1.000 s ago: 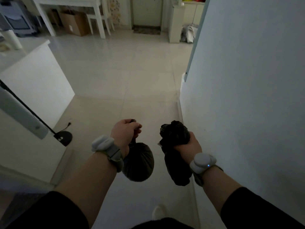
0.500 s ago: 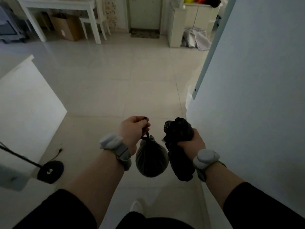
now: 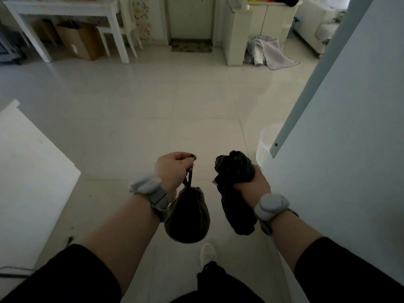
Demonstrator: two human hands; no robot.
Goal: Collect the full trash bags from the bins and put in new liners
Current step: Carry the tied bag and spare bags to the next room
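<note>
Thin black drawstrings are pinched by the left hand (image 3: 173, 169), so the full bag (image 3: 188, 217) could slip; the liner wad (image 3: 235, 189) is gripped by the right hand (image 3: 251, 184), basket (image 3: 265, 143) at 1 o'clock.

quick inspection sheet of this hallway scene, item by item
surface: pale tiled floor, bare ahead.
job's things: tied trash bag hangs by its ties; bundle of black liners; white basket bin half hidden behind the wall edge.
clutter: cardboard box under the table; cloth heap on the floor.
hands: left hand grips the bag's ties; right hand grips the liners.
cables: dark cord at the lower left.
surroundings: wall on the right; closed door ahead.
</note>
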